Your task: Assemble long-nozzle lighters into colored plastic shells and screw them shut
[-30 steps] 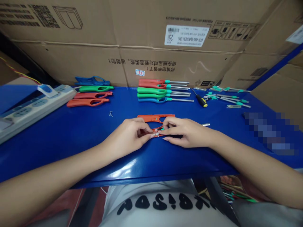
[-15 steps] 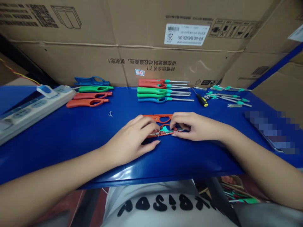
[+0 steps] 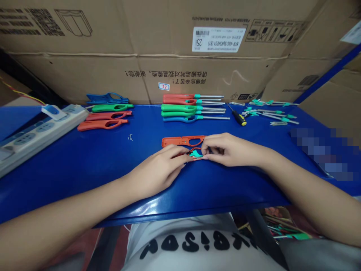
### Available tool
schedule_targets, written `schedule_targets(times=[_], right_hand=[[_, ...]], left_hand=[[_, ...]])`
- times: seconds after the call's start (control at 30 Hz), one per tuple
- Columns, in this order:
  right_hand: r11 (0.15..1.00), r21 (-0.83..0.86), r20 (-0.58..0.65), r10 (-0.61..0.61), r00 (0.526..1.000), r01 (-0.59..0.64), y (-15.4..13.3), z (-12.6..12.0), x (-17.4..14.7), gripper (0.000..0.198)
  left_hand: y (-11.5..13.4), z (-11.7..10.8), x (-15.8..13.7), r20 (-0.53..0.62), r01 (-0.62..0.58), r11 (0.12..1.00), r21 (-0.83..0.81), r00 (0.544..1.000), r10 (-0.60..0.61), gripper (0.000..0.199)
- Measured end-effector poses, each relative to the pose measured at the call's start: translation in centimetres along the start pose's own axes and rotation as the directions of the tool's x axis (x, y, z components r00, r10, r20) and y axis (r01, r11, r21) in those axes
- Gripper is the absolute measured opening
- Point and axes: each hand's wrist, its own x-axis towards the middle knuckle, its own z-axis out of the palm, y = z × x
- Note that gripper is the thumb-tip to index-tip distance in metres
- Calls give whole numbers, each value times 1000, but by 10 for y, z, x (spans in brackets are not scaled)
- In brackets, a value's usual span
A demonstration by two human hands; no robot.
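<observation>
An orange lighter half-shell (image 3: 197, 159) with a teal trigger (image 3: 195, 153) in it lies on the blue table before me. My left hand (image 3: 166, 165) is closed over the handle end of this half-shell, its fingertips beside the trigger and covering most of the handle. At the other end my right hand (image 3: 222, 150) pinches the half-shell with thumb and index finger; what else is between those fingertips is hidden. Just behind lies a second orange half-shell (image 3: 177, 140), inner side up, its right end behind my right hand.
Behind are assembled lighters (image 3: 180, 109), coloured casings (image 3: 105, 125) and a screwdriver (image 3: 239, 117). Metal rods with teal parts (image 3: 278, 114) lie at the right back. Small screws (image 3: 130, 137) are left of my hands. A power strip (image 3: 42, 130) borders the left; cardboard (image 3: 113, 37) stands behind.
My left hand's thumb has come in under the fingers, closing over the half-shell's handle. The right thumb and index finger have drawn together near the trigger. The view has shifted slightly.
</observation>
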Motion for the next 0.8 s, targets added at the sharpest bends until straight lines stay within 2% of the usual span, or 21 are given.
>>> schedule_targets(times=[0.23,0.5,0.8], right_hand=[[1000,-2,-28,24,999,-24,5,2,1,9],[998,-62,-36,-11,999,9,0,2,2,9],[996,-82,-42,-33,999,29,-1,3,2,7]], left_hand=[[-1,0,2,4,12,998,-59,1000,-11,34],[-1,2,1,7,2,1000,16,1000,-2,36],[-1,2,2,-2,-7,1000,16,1000,7,34]])
